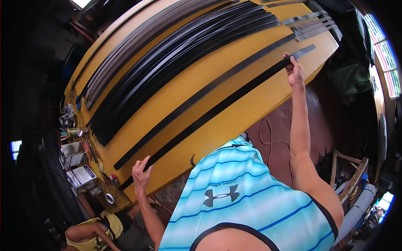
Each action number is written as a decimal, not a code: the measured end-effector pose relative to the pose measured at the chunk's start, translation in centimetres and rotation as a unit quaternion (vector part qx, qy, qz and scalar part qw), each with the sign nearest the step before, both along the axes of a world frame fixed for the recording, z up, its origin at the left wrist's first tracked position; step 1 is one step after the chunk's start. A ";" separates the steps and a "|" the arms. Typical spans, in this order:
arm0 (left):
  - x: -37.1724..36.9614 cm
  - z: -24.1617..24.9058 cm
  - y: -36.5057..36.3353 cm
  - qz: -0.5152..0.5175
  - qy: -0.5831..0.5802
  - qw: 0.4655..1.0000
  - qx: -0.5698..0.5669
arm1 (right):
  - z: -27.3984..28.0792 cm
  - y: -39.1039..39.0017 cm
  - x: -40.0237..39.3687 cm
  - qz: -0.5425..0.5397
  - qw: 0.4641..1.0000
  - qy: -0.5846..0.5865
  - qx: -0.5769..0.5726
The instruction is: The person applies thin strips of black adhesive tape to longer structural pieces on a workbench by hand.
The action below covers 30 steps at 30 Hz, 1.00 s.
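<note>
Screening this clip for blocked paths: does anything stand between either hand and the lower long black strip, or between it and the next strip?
Nothing visible does. The left hand and right hand both touch the strip; only bare yellow surface separates it from the next one.

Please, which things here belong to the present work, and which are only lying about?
Probably in the work:
black strip under left hand and right hand
pile of strips
yellow table

Probably lying about:
boxes
wooden frame
</note>
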<state>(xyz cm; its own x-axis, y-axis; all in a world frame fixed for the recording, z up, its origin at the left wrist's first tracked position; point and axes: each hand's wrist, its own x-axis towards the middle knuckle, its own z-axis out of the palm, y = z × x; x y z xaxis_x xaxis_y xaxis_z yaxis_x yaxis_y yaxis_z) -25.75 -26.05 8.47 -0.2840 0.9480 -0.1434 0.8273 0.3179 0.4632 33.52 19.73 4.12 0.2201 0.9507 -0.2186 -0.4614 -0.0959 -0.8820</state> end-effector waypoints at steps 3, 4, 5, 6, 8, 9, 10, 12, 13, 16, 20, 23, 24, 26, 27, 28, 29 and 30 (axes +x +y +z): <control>-3.4 1.7 0.2 0.006 0.088 0.996 -0.012 | 1.0 2.5 -1.1 -0.018 1.000 0.001 0.006; -4.6 1.7 0.1 0.007 0.099 0.995 -0.003 | 0.9 3.3 -1.5 -0.002 1.000 0.010 0.020; -5.6 1.6 0.1 0.005 0.110 0.994 0.007 | 0.5 3.9 -2.0 0.001 1.000 0.012 0.018; -5.8 2.0 0.5 0.020 0.111 0.994 -0.006 | 0.3 4.4 -2.7 0.004 1.000 -0.010 0.023; -6.7 2.1 0.9 0.037 0.107 0.993 -0.021 | 0.2 5.1 -4.5 0.002 0.999 -0.028 0.033; -7.2 1.7 1.1 0.039 0.109 0.993 -0.020 | 0.1 5.5 -5.2 0.001 0.999 -0.027 0.034; -7.6 1.5 1.3 0.036 0.111 0.993 -0.019 | -0.3 6.0 -5.8 -0.004 0.999 -0.026 0.041; -8.3 1.0 1.7 0.043 0.117 0.992 -0.020 | -2.9 8.0 -5.8 -0.009 0.998 -0.004 0.061; -8.6 0.5 1.9 0.041 0.118 0.992 -0.020 | -4.3 8.5 -5.7 -0.011 0.998 -0.004 0.060; -9.4 -1.3 2.5 0.037 0.104 0.994 -0.009 | -7.1 8.2 -5.7 -0.087 0.916 -0.374 -0.118; -9.7 -3.5 2.5 0.034 0.107 0.993 -0.030 | -6.8 2.6 -7.7 -0.019 0.821 -0.569 -0.030; -10.3 -4.7 2.5 0.040 0.057 0.997 -0.028 | -5.6 0.5 -9.2 0.105 0.680 -0.706 0.171; -10.2 -4.7 2.7 0.046 0.044 0.998 -0.027 | -4.0 0.0 -10.1 0.161 0.665 -0.708 0.176; -10.0 -5.0 2.8 0.039 0.028 0.999 -0.024 | -3.6 0.4 -11.2 0.223 0.569 -0.768 0.194; -10.1 -5.2 2.7 0.046 0.020 0.999 -0.021 | -3.5 0.5 -11.6 0.215 0.569 -0.771 0.187; -10.2 -5.1 2.8 0.054 0.013 0.998 -0.018 | -3.4 0.8 -12.2 0.245 0.536 -0.783 0.201; -10.3 -5.2 3.0 0.050 0.014 0.999 -0.013 | -3.1 1.1 -12.6 0.276 0.501 -0.791 0.216; -10.3 -5.3 3.0 0.049 -0.003 0.999 -0.015 | -3.5 1.6 -12.6 0.271 0.503 -0.792 0.217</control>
<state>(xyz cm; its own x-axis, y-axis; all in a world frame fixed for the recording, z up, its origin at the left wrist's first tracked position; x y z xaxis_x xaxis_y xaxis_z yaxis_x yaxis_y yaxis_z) -36.02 -23.07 3.14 -0.3739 0.9112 -0.1731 0.7890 0.4106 0.4571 20.94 21.34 0.59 -0.5248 0.8477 0.0769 0.8426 0.5302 -0.0942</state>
